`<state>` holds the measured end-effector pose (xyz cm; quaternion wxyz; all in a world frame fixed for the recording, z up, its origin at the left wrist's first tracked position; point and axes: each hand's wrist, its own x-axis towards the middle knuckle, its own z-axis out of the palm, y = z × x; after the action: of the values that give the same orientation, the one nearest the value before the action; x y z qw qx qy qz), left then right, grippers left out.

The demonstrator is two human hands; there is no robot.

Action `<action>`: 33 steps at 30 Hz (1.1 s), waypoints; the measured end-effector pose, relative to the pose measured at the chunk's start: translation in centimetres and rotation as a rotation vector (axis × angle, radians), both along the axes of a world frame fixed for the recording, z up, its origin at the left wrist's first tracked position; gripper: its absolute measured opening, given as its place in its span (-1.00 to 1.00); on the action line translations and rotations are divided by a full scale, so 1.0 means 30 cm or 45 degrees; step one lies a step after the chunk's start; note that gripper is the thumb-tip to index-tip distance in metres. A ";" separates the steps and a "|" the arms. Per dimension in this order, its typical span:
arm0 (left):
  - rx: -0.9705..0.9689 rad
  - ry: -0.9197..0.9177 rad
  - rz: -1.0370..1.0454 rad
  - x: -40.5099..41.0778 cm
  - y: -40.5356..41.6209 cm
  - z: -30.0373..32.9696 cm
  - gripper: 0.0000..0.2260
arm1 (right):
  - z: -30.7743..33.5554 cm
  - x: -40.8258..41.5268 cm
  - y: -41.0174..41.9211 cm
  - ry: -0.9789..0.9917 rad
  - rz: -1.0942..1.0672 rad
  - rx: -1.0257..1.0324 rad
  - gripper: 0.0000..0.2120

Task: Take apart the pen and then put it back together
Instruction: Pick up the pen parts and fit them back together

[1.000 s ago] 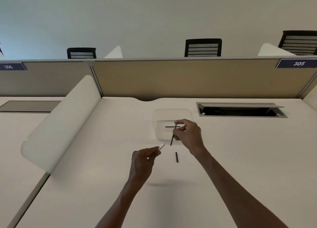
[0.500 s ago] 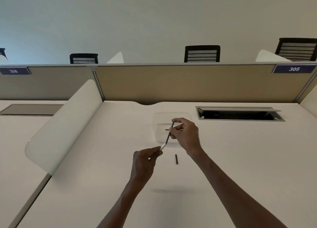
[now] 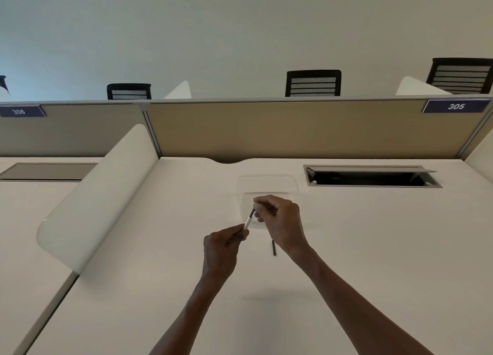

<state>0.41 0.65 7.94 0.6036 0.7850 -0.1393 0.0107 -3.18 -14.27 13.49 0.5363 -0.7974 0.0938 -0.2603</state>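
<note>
My left hand (image 3: 222,245) pinches a white pen barrel (image 3: 247,223) that sticks up and to the right from its fingertips. My right hand (image 3: 280,220) grips a thin dark refill (image 3: 251,212) whose lower end sits in the barrel's open end; only a short dark length shows between the two hands. A short dark pen piece (image 3: 274,247) lies flat on the white desk (image 3: 373,248) just below my right hand. Both hands hover above the desk, in front of a clear plastic tray (image 3: 266,185).
A beige partition (image 3: 293,130) closes the desk at the back. An open cable hatch (image 3: 370,177) lies to the right of the tray. A white curved side divider (image 3: 93,194) stands on the left. Black chairs show behind the partition.
My right hand has brought the dark refill down to the white barrel and pushed most of it in. The hands have closed toward each other. The piece on the desk has not moved.
</note>
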 end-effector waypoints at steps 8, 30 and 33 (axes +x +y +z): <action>-0.110 0.075 0.069 0.002 0.006 0.014 -0.90 | -0.056 0.019 -0.022 0.094 -0.059 0.011 -0.83; -0.217 0.203 0.061 0.041 0.034 -0.033 -0.87 | -0.431 0.048 -0.116 0.892 -0.119 -0.644 -0.80; -0.196 0.206 0.063 0.042 0.036 -0.039 -0.88 | -0.442 0.050 -0.102 0.913 -0.147 -0.717 -0.86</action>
<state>1.67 1.72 6.77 0.6710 0.7377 -0.0697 -0.0271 -1.69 -17.34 0.24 0.2171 -0.9453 0.2431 -0.0128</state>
